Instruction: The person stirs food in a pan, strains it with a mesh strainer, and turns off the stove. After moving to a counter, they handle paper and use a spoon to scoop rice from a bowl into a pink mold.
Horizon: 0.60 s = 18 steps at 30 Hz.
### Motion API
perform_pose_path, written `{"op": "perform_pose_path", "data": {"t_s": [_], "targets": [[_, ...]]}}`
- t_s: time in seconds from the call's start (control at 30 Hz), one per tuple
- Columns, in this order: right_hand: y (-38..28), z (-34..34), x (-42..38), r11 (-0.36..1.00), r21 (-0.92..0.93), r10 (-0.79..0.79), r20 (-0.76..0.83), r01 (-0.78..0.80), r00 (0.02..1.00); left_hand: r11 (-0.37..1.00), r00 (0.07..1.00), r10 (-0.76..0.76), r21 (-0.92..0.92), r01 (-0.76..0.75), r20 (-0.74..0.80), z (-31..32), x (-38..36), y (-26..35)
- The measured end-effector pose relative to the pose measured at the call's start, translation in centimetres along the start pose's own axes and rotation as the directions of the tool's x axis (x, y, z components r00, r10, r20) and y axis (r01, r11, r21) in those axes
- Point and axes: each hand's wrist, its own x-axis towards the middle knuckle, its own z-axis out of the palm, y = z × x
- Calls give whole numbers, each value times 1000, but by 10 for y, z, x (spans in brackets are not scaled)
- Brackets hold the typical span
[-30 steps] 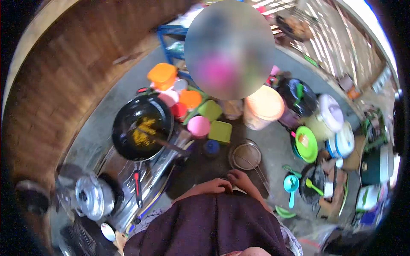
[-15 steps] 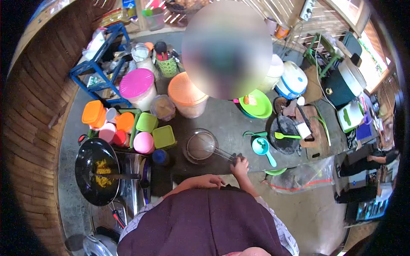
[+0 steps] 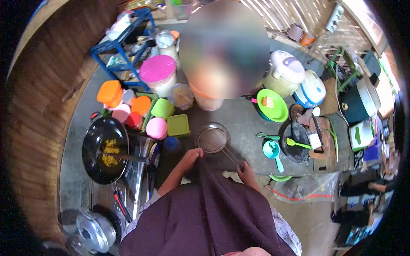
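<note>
My right hand (image 3: 245,169) is closed around the handle end of a wire strainer (image 3: 213,140). The round mesh rests over a glass bowl (image 3: 228,130) on the dark table. Near the strainer's left side, my left hand (image 3: 194,156) pinches the edge of the dark maroon cloth (image 3: 209,200) I wear and holds it stretched up toward the bowl. A blue-lidded jar (image 3: 172,144) stands to the left of that hand. Farther left, a black wok (image 3: 95,145) holds yellow crumbly food (image 3: 111,155), with a turner lying across it.
Lidded tubs (image 3: 166,108) in orange, pink and green stand behind the wok. To the right are a turquoise dipper (image 3: 272,149), a stone mortar (image 3: 294,151) with a light-green spatula and a green plate (image 3: 279,105). A steel pot (image 3: 96,232) sits at lower left. A blurred patch hides the far middle.
My left hand has moved forward from my waist and now pulls up the maroon cloth. My right hand stays at the strainer's handle. The whole view has shifted slightly.
</note>
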Motion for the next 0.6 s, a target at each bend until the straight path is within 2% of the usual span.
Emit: {"op": "perform_pose_path", "data": {"t_s": [0.03, 0.07, 0.1, 0.13, 0.17, 0.2, 0.27, 0.3, 0.37, 0.43, 0.5, 0.57, 0.6], "targets": [[-9, -1, -3, 997, -73, -16, -14, 15, 1000, 1000, 999, -17, 15, 16, 39, -6, -3, -2], [-18, -4, -3, 997, -70, -38, 10, 38, 999, 999, 996, -33, 30, 30, 80, -12, -6, -3], [-29, -10, -5, 999, -21, 40, 44, -39, 998, 999, 998, -39, 29, 37, 51, -16, -9, -6], [-35, -11, -5, 992, 22, 119, 80, -121, 990, 987, 975, -145, 95, 130, 170, -19, -12, -9], [-35, -10, -5, 994, 22, 105, 96, -107, 990, 963, 926, -253, 169, 212, 282, -21, -15, -12], [-33, -11, -5, 993, 70, 87, 84, -93, 993, 962, 930, -255, 164, 218, 264, -21, -19, -9], [-29, -13, -6, 991, 118, 61, 77, -70, 995, 889, 848, -458, 142, 436, 266, -19, -25, -3], [-29, -16, -7, 987, 146, 62, 82, -73, 995, 889, 852, -457, 137, 436, 256, -16, -25, -7], [-31, -19, -9, 982, 173, 56, 86, -70, 995, 874, 862, -487, 67, 482, 144, -9, -19, -14], [-43, -27, -14, 962, 206, 155, 128, -179, 980, 887, 882, -461, 38, 460, 94, -2, -14, -11], [-36, -24, -15, 957, 235, 145, 120, -170, 982, 899, 898, -437, 13, 437, 52, 6, -10, -11], [-27, -19, -13, 953, 262, 130, 107, -154, 986, 939, 939, -342, 22, 343, -45, 12, -3, -12], [-24, -15, -12, 948, 303, 88, 58, -101, 994, 942, 941, -335, 24, 336, -46, 14, 1, -12]]}}
